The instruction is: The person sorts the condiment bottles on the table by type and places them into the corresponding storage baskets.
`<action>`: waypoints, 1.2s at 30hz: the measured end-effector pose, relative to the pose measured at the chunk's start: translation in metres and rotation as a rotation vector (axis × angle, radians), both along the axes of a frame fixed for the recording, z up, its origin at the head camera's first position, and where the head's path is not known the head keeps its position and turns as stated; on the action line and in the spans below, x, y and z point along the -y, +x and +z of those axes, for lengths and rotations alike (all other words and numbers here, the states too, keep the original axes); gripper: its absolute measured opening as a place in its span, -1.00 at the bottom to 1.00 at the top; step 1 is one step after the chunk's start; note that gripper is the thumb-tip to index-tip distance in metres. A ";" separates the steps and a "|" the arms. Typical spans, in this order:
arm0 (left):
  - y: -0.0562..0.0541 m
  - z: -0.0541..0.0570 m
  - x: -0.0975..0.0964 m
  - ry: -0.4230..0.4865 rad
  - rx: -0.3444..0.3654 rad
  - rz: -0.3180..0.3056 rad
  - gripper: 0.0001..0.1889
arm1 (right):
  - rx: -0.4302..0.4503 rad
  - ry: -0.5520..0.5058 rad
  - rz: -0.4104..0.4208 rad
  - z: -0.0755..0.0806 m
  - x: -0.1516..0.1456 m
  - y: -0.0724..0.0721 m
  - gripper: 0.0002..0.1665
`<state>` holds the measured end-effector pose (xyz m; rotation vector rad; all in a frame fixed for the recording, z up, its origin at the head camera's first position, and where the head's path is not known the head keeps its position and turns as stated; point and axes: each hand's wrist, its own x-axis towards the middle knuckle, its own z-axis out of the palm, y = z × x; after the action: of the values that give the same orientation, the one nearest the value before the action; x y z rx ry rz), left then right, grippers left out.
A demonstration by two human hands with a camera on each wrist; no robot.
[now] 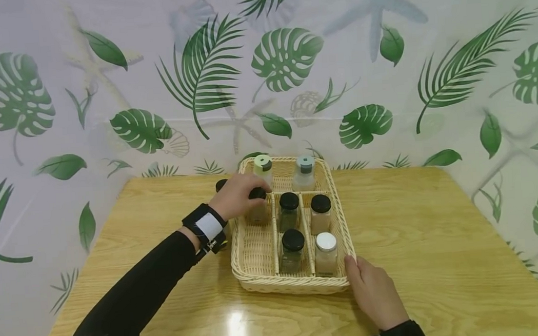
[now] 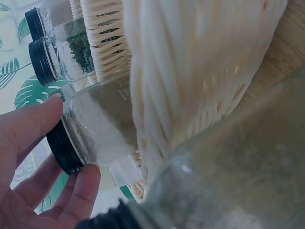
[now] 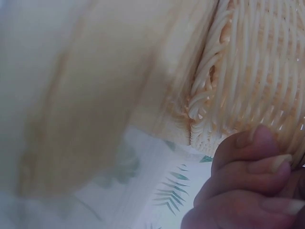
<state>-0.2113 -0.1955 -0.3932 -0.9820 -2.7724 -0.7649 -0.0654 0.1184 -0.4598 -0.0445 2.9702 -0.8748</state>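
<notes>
A wicker basket [image 1: 294, 285] with dividers stands on the table. My left hand [image 1: 238, 194] reaches over its left side and pinches the black lid of a glass jar [image 1: 257, 216] in the left compartment. In the left wrist view, thumb and fingers lie around that jar's lid [image 2: 66, 148]; pale contents show through the glass. At the front right corner, my right hand [image 1: 378, 292] grips the basket, thumb near the rim. The right wrist view shows curled fingers [image 3: 257, 164] against the woven wall [image 3: 257, 71].
Black-lidded jars [image 1: 289, 218] and a white-lidded jar [image 1: 326, 257] fill the other front compartments. Green-capped [image 1: 263, 164] and blue-capped [image 1: 305, 166] bottles stand in the back one. Outside the basket's left side is another black-lidded jar [image 1: 221, 184]. A leaf-patterned covering [image 1: 293, 110] hangs behind the table.
</notes>
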 end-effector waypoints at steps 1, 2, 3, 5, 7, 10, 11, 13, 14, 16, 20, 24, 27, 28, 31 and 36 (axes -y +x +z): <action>0.001 0.000 0.001 -0.002 -0.002 -0.001 -0.70 | 0.000 -0.002 0.001 -0.001 0.000 0.000 -0.38; 0.001 -0.001 0.001 -0.002 -0.008 -0.003 -0.70 | -0.002 -0.003 0.002 -0.002 0.001 0.000 -0.38; 0.002 -0.001 0.002 0.001 -0.006 -0.003 -0.71 | -0.004 -0.005 0.002 -0.002 0.001 0.000 -0.39; 0.002 0.000 0.003 0.002 0.000 0.000 -0.72 | -0.008 -0.003 0.003 -0.003 0.002 0.000 -0.39; 0.003 0.001 0.006 0.008 0.006 0.007 -0.72 | -0.002 -0.002 0.002 -0.002 0.002 -0.001 -0.39; 0.006 0.003 0.013 0.005 0.026 0.033 -0.72 | 0.017 0.002 0.001 0.000 0.003 -0.001 -0.38; 0.008 0.004 0.016 0.007 0.028 0.042 -0.71 | 0.026 0.001 0.000 0.001 0.002 -0.001 -0.37; 0.012 0.007 0.023 0.008 0.029 0.056 -0.71 | 0.037 0.001 0.000 0.002 0.002 -0.002 -0.36; 0.015 0.009 0.027 0.009 0.027 0.062 -0.71 | 0.039 0.001 0.000 0.002 0.002 -0.002 -0.36; 0.020 0.013 0.034 0.020 0.028 0.074 -0.71 | 0.043 -0.006 -0.002 0.002 0.001 -0.002 -0.35; 0.032 0.019 0.051 0.035 0.020 0.104 -0.71 | 0.046 -0.016 0.000 0.002 0.001 -0.002 -0.35; 0.042 0.019 0.065 0.030 0.024 0.120 -0.73 | 0.058 -0.028 0.003 0.001 0.001 -0.002 -0.33; 0.048 0.014 0.073 0.012 0.061 0.130 -0.69 | 0.059 -0.036 0.005 0.000 0.001 -0.002 -0.33; 0.050 0.012 0.075 0.003 0.079 0.132 -0.67 | 0.056 -0.038 0.007 -0.001 0.001 -0.002 -0.33; 0.054 0.006 0.079 -0.031 0.122 0.125 -0.59 | 0.048 -0.033 0.010 -0.002 0.001 -0.002 -0.34; 0.057 -0.004 0.081 -0.071 0.124 0.100 -0.54 | 0.056 -0.033 0.007 -0.002 0.001 -0.002 -0.33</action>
<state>-0.1542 -0.2763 -0.3969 -0.8259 -2.9477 -0.7416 -0.0669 0.1174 -0.4621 -0.0317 2.9023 -0.9090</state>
